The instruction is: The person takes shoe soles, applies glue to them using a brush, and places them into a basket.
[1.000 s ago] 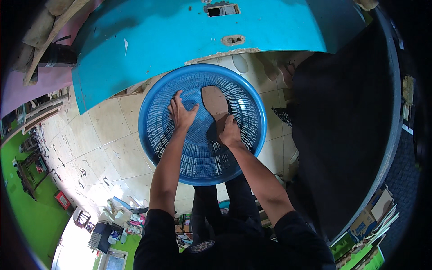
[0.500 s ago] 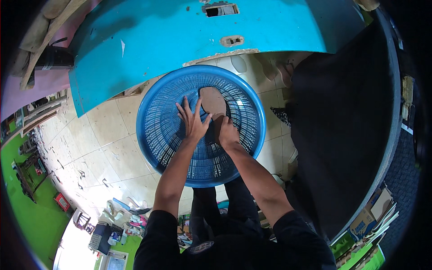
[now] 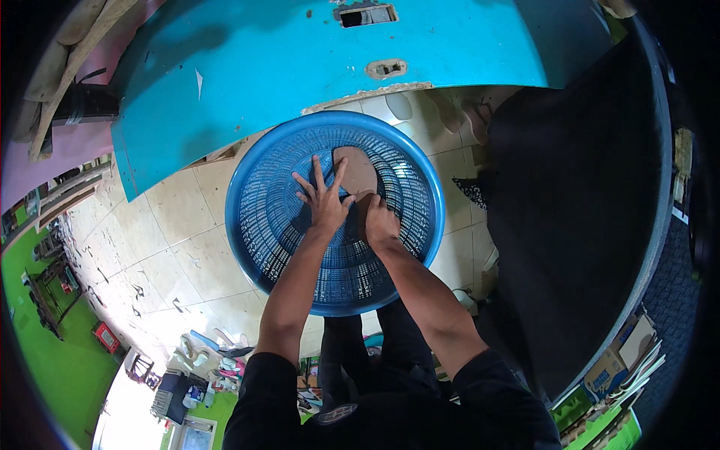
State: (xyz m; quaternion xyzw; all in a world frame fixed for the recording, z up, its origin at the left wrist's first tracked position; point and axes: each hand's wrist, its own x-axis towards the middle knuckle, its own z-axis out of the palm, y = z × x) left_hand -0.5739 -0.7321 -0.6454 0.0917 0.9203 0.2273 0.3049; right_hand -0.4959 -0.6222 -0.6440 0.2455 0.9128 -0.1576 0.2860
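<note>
A round blue lattice basket (image 3: 232,210) of plastic stands in front of my legs, and both my hands are within its rim. The brown sole-shaped piece (image 3: 355,169) lies lengthwise over the basket's middle, its broad rounded end pointing away from me. Its narrower part runs down between my hands and is partly hidden. My left hand (image 3: 325,206) is open, fingers spread, with a fingertip on the left edge of the piece. Curled fingers of my right hand (image 3: 382,223) grip the piece at its nearer right edge.
A turquoise board (image 3: 285,67) with cut-out holes spans the far side. Black cloth (image 3: 570,210) hangs over a surface on the right. Scraps are scattered over the tiled floor (image 3: 165,247) at left. Pale shoe forms (image 3: 397,107) show beneath the board.
My left hand's fingers have shifted slightly, with a fingertip now resting further onto the brown piece. The right hand keeps its hold. The whole view has moved a little.
</note>
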